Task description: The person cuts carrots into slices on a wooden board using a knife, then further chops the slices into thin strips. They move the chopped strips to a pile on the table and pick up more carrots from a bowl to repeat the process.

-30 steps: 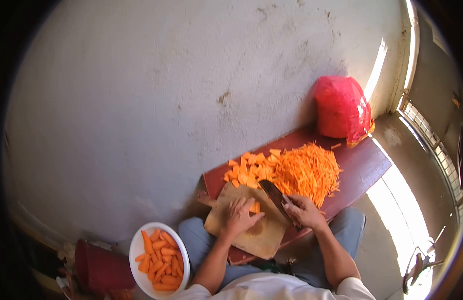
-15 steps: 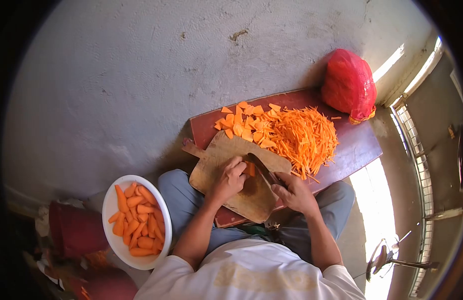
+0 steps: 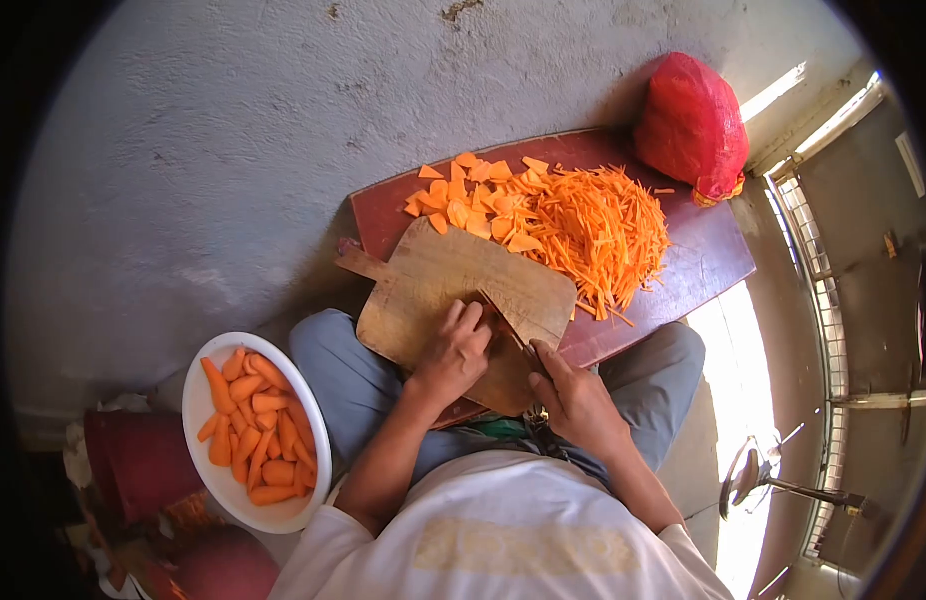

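My right hand [image 3: 575,398] is closed around the handle of a kitchen knife [image 3: 505,318]. Its blade slants across the wooden cutting board [image 3: 453,258], right beside the fingertips of my left hand [image 3: 457,352]. The fingers of that left hand are curled and pressed down on the board. They are at the carrot piece seen there a moment ago, which hand and blade now mostly hide. Beyond the board lie flat carrot slices [image 3: 475,200], and to their right a heap of carrot shreds [image 3: 611,235].
A white basin [image 3: 195,440] of peeled carrots [image 3: 268,425] stands left of my knee. The board rests on a low red table [image 3: 705,250] against the wall. A red bag [image 3: 689,125] sits at its far right corner. A fan [image 3: 751,475] stands on the right.
The view has tilted, so the whole scene sits higher and slightly left. The knife blade now stands more edge-on beside my left fingers, and the orange carrot piece there has gone out of sight.
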{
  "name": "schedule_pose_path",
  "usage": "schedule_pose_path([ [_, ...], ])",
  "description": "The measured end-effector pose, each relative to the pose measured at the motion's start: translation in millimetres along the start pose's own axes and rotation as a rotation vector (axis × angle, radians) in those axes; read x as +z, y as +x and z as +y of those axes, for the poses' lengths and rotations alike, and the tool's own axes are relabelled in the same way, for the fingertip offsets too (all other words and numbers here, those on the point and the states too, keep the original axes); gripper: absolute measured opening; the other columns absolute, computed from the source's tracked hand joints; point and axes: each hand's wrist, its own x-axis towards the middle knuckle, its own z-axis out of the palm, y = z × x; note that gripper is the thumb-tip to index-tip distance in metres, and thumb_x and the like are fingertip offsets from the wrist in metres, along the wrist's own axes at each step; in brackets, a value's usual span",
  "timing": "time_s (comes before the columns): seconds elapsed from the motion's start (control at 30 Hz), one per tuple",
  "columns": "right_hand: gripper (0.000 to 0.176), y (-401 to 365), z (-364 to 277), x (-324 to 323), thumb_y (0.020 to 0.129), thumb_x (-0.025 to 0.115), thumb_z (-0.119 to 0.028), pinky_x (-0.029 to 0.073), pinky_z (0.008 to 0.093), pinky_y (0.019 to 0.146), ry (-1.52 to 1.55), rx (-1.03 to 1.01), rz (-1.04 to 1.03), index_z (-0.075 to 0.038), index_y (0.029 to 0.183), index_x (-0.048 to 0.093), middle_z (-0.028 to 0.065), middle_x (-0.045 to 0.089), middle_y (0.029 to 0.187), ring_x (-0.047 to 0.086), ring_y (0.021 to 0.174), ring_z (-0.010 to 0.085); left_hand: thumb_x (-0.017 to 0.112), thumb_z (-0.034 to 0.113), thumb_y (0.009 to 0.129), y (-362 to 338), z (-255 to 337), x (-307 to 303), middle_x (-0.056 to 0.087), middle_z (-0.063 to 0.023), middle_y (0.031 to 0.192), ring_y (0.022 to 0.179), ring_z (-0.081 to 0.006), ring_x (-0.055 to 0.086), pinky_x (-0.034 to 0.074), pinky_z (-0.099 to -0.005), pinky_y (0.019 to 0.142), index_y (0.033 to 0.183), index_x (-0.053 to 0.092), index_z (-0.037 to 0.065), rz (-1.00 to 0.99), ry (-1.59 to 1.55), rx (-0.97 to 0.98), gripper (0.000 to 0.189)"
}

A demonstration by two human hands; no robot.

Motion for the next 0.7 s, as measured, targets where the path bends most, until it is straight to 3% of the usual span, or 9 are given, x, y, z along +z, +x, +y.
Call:
schedule_pose_path([
  [0.07,0.049,-6.7,-13.6,-1.8,0.110,0.065,-0.012,0.061,0.0537,0.084,-0.025,0.096,-0.053,0.006,0.155,0.055,0.0327,0.075,0.117,0.075,0.101,0.0532,0.068,-0.005,0.080,-1.9,-0.4,0.8,0.061,-0.0212,0.115,0.110,-0.0439,0.059,0.055,-0.0520,0.098,0.104,0.069,-0.004,-0.007,0.011,-0.005,0.024],
  [0.27,0.053,-22.3,-26.8,-2.2,0.109,0.068,-0.014,0.063,0.0559,0.085,0.008,0.135,-0.067,0.006,0.156,0.053,0.0308,0.076,0.123,0.076,0.102,0.0526,0.067,-0.008,0.077,-1.0,-0.2,-2.0,0.061,-0.0220,0.117,0.112,-0.0440,0.059,0.056,-0.0517,0.099,0.105,0.070,-0.006,0.019,-0.076,-0.003,0.028],
  [0.53,0.051,-20.2,-32.6,-4.4,0.109,0.068,-0.015,0.063,0.0557,0.076,-0.084,0.107,-0.075,0.005,0.154,0.054,0.0297,0.076,0.114,0.076,0.089,0.0502,0.067,-0.007,0.077,2.4,4.3,-6.4,0.061,-0.0226,0.117,0.110,-0.0445,0.060,0.058,-0.0503,0.095,0.106,0.072,-0.005,0.026,-0.053,0.002,0.029],
  [0.7,0.045,2.4,-14.4,10.6,0.109,0.067,-0.014,0.059,0.0572,0.071,-0.063,0.041,-0.069,0.004,0.148,0.053,0.0313,0.075,0.102,0.075,0.087,0.0505,0.071,-0.005,0.077,-3.9,-3.9,5.3,0.063,-0.0243,0.122,0.112,-0.0472,0.060,0.057,-0.0543,0.099,0.107,0.072,-0.005,0.058,-0.052,0.008,0.030],
])
